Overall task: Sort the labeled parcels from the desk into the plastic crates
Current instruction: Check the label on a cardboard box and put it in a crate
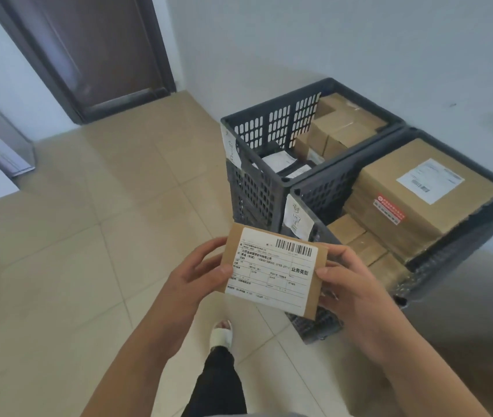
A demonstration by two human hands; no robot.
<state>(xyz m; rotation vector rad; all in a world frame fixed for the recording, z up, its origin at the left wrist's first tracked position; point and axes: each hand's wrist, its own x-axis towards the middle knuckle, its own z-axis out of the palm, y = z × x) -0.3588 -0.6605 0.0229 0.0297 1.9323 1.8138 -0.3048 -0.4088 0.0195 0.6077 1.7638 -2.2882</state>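
Two dark crates sit side by side on the tiled floor by the wall: the far crate [272, 121] holds small brown boxes, and the near crate [323, 191] holds a big box [419, 200] on top. In front of them, the left hand [197, 275] and right hand [350, 284] each grip one end of a small brown parcel [272, 269], fingers curled round its edges, white label facing up.

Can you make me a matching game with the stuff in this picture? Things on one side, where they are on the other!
Things:
1. small parcel
2. big box with a red sticker
3. brown door
4. white shoe

Places:
A. on the tiled floor, under the arms
B. in the near crate
C. held in both hands
D. far left, by the wall

Pairs: 1-C, 2-B, 3-D, 4-A
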